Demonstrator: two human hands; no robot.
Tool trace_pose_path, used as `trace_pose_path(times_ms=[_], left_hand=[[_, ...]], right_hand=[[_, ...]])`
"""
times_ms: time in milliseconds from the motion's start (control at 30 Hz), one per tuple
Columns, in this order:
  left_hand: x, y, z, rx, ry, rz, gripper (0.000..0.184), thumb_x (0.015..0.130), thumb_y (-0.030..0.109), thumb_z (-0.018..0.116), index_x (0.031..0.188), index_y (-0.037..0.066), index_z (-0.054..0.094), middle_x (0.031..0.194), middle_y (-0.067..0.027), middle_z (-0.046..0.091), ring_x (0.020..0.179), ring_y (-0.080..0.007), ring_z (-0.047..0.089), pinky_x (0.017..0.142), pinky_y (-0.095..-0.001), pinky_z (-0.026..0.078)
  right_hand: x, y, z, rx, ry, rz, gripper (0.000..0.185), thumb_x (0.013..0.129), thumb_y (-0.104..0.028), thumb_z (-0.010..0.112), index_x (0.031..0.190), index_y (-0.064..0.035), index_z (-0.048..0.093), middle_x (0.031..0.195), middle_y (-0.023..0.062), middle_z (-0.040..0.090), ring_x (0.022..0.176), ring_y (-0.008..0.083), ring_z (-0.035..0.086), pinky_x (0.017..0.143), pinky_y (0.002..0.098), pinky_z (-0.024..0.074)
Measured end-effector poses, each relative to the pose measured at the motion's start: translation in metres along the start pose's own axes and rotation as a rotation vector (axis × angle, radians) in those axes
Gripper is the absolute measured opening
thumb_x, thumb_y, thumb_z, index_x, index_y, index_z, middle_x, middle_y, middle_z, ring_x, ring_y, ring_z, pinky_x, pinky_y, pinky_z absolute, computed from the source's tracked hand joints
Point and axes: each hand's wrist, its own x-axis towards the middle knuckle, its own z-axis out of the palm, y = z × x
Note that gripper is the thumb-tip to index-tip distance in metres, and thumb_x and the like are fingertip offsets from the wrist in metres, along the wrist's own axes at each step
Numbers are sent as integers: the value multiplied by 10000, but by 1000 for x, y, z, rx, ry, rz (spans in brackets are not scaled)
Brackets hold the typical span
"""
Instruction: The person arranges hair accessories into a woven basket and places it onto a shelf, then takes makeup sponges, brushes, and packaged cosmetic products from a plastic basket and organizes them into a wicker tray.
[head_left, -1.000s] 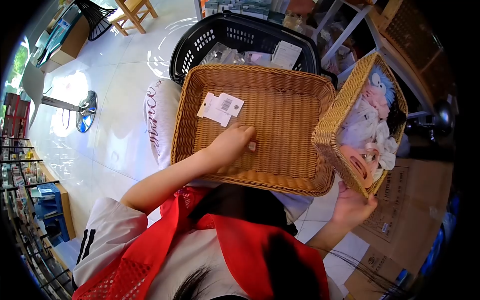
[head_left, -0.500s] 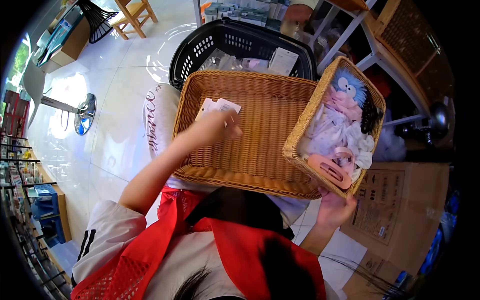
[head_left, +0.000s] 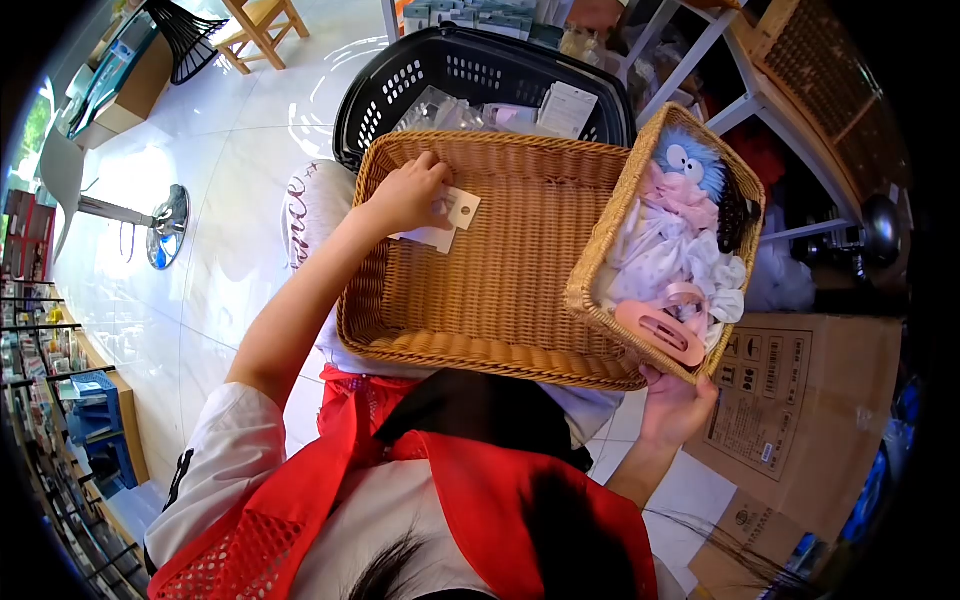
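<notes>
My left hand point(head_left: 410, 193) is inside the large brown wicker basket point(head_left: 505, 290), near its far left corner. Its fingers are curled around white product cards point(head_left: 440, 235), one with a punched hole; whatever is mounted on them is mostly hidden. My right hand point(head_left: 676, 402) grips the near corner of a smaller woven basket point(head_left: 592, 245), which rests tilted over the right rim of the large one. In that small basket lie a blue fuzzy item with googly eyes point(head_left: 690, 165), pink fabric point(head_left: 680, 197), white fabric point(head_left: 665, 245) and a pink hair clip point(head_left: 660, 333).
Behind the wicker basket stands a black plastic basket point(head_left: 370, 110) containing clear packaging point(head_left: 435, 110) and a white card point(head_left: 567, 108). A cardboard box point(head_left: 790, 400) is at the right, below a shelf frame point(head_left: 740, 110). A stool base point(head_left: 168, 225) and wooden chair point(head_left: 262, 35) stand left.
My left hand has moved up and left within the large basket, and the white cards now show turned, with a hole at the right. My right hand keeps its hold on the small basket.
</notes>
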Motion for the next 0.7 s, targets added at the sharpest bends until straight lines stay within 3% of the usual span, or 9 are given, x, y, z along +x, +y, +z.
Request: trace_pose_path(times_ms=[133,233,267,367,467,500,600,633,700], left_hand=[[-2,1,-3,-31,22,76,392,623,265,771,884,50,574,908,-107,553,898,-301,566,756,-396,461],[-6,2,-16,-160,-8,7,335,643,245,754,833,19,595,770,-106,604,792,-303,596,711,-405,463],[-8,4,-25,-199,16,-24,306,671,218,747,827,3,597,682,-110,619,688,-278,616,646,-388,467],[-12,6,-52,-431,-179,-173,281,696,178,750,848,-5,601,716,-130,636,657,-233,627,596,-338,466],[-16,6,-51,-372,-332,-122,328,673,211,768,849,-11,604,704,-138,638,653,-238,628,608,-343,470],[-20,3,-42,-259,-318,-80,418,636,265,785,906,7,596,819,-140,628,793,-256,614,703,-355,475],[-29,-2,-24,42,-65,95,562,600,303,789,1037,36,559,998,-137,564,954,-296,547,820,-384,449],[-29,1,-25,48,-130,16,671,560,263,808,1111,48,491,1067,-135,468,1034,-316,470,890,-395,400],[-29,-3,-19,120,-137,30,697,548,279,814,1103,28,475,1060,-140,469,1030,-319,474,880,-397,406]], right_hand=[[-1,-1,5,-31,36,-17,603,802,-376,466,1251,24,421,1160,170,556,954,282,600,706,377,536],[0,-1,6,-60,38,-25,615,804,-392,454,1241,40,423,1143,175,562,935,288,605,710,381,532],[0,-2,6,-64,32,-25,616,805,-393,454,1243,38,420,1145,174,561,935,287,604,711,381,532],[0,0,4,-55,46,-20,612,803,-392,454,1241,35,424,1143,172,563,943,287,603,713,382,531],[1,1,-1,-1,11,9,601,798,-367,496,1273,-8,413,1184,148,549,977,260,590,705,357,532],[1,1,0,-2,9,11,599,799,-366,492,1271,-5,414,1181,150,551,975,262,591,705,359,530],[1,1,0,-6,11,20,596,801,-366,477,1266,3,417,1174,156,554,969,269,593,705,366,528],[0,2,-2,-8,17,27,596,801,-366,472,1265,5,417,1175,159,554,967,271,594,705,368,528],[2,1,-3,-9,16,25,594,800,-364,463,1261,9,420,1174,163,553,964,275,596,705,374,530]])
